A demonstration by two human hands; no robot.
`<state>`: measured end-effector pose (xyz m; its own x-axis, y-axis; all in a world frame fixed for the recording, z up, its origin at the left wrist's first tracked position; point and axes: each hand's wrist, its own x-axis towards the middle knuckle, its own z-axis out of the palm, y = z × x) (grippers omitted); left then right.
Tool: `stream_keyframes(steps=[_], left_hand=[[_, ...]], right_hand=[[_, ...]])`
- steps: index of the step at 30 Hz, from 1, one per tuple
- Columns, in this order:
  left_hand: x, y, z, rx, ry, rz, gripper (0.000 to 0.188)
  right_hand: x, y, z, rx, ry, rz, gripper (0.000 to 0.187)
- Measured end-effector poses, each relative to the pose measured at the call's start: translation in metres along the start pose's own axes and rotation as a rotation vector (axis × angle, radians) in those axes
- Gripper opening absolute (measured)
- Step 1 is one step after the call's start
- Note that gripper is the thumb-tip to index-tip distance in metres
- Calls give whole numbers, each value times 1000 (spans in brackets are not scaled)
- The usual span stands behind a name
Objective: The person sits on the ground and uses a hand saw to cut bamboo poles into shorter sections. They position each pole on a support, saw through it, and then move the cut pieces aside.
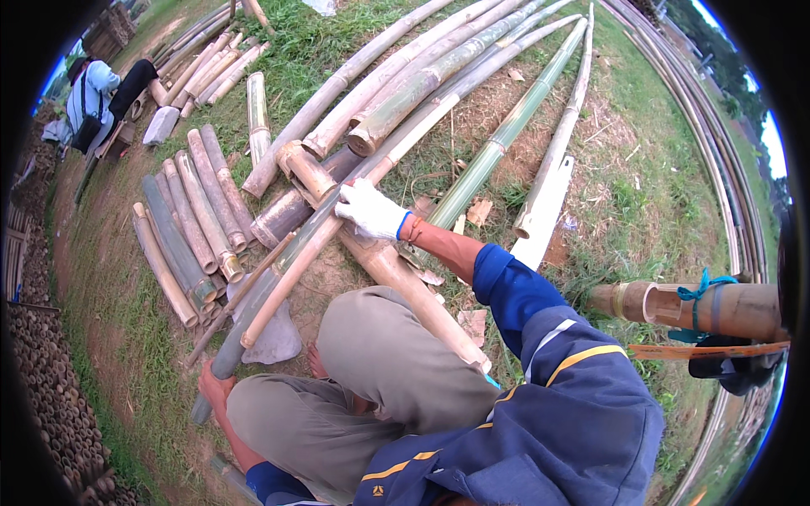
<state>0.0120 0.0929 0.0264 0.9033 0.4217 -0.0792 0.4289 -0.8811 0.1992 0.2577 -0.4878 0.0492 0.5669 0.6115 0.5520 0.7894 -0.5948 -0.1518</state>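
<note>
My bare left hand (218, 392) is wrapped round the near end of a long grey-green bamboo pole (257, 320), beside my left knee. My right hand (371, 211), in a white knitted glove, is closed over the poles farther up, where they cross a thick bamboo support (413, 295). A paler bamboo length (291, 291) lies along the grey-green pole, on its right side. A thin brown stick (240, 295) rests at its left. Under the poles sits a flat grey stone (274, 333). My right fingertips are partly hidden behind the glove's back.
Short cut bamboo pieces (198, 211) lie in rows at the left. Long bamboo poles (405, 84) fan out ahead, one of them green (506, 126). A thick bamboo tube (700, 305) with a blue tie juts in at right. Another person (97, 93) sits at the far left.
</note>
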Motion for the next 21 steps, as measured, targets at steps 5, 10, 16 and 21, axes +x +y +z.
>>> stream_keyframes(steps=[5, 10, 16, 21], left_hand=[[0, -9, 5, -1, 45, 31, 70], [3, -35, 25, -11, 161, 42, 71], [0, -22, 15, 5, 141, 79, 67], [4, -12, 8, -2, 161, 105, 60]], right_hand=[[1, 1, 3, -2, 3, 33, 36], [12, 4, 5, -9, -20, -1, 37], [10, 3, -3, -111, -123, -21, 40], [8, -3, -9, -120, -115, -45, 47]])
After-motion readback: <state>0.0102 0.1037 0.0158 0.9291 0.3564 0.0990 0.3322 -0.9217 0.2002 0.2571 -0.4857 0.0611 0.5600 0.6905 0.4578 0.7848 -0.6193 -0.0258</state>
